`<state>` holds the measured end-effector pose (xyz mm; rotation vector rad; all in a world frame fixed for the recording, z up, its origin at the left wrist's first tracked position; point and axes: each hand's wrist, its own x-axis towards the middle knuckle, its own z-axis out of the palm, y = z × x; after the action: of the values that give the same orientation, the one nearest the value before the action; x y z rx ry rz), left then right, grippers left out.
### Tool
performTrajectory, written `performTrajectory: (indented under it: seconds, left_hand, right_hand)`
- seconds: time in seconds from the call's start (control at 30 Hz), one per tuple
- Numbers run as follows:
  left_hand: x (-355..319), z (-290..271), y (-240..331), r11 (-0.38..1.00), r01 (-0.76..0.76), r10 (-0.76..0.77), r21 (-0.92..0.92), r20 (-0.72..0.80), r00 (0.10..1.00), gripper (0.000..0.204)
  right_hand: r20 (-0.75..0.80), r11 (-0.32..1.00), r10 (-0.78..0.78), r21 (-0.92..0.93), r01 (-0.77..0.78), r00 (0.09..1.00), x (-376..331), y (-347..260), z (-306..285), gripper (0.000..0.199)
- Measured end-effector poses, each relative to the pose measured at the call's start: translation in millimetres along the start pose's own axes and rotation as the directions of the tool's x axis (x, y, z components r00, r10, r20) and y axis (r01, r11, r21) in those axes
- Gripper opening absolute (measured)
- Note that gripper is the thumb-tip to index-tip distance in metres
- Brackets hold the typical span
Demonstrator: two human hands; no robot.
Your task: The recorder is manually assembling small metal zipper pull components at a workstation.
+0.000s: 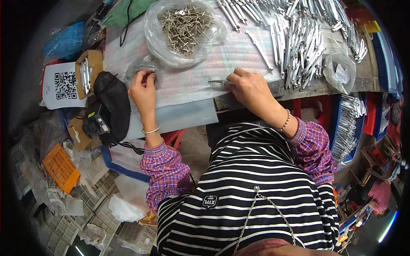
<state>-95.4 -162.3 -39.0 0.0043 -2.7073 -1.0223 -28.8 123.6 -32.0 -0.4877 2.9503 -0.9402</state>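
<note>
My right hand (253, 88) pinches a slim metal strip (218, 82), whose free end points left over the white foam sheet (179, 87). At the left, my left hand (143, 94) has its fingers curled together beside a small clear plastic bag (142, 64). What those fingers hold, if anything, is hidden. Beyond the hands stands an open clear bag holding many metal pins (185, 32) with flat heads. A single long silver metal strip (259, 50) lies on the sheet, up and to the right of my right hand.
Heaped silver metal strips (301, 49) cover the table's right side, beside another small clear bag (340, 73). A black pouch (112, 100) and a cardboard box of metal parts (88, 72) stand at the left. Blue bins with metal parts (348, 123) sit below the right edge.
</note>
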Motion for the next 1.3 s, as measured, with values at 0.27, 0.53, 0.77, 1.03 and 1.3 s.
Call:
performTrajectory:
  seconds: [0.27,0.53,0.77,1.03,1.3]
  left_hand:
    - [1.5,1.2,2.9,1.000,-0.007,0.006,-0.009,-0.102,0.995,0.012]
    - [1.6,-0.8,3.7,0.984,-0.078,0.096,0.162,-0.103,0.990,0.012]
    - [-1.8,-4.2,-9.0,0.989,-0.069,0.090,0.128,-0.166,0.982,0.018]
    - [-9.1,-3.1,35.3,0.987,-0.070,0.051,-0.143,-0.136,0.989,0.012]
    - [13.5,78.3,131.4,0.920,-0.130,0.294,-0.369,0.434,0.852,0.017]
  right_hand:
    - [0.009,1.000,-0.008,0.005,0.008,1.000,1.9,-0.2,-1.4,0.014]
    - [0.000,0.999,-0.042,0.033,0.042,0.999,4.3,-1.7,-3.1,0.003]
    - [0.001,0.995,-0.045,0.086,0.045,0.999,5.5,3.1,-0.5,0.005]
    - [0.026,0.986,-0.038,0.163,0.033,0.999,6.8,8.0,-10.1,0.013]
    - [-0.051,0.901,0.075,0.432,-0.046,0.996,-23.4,6.4,-61.1,0.018]
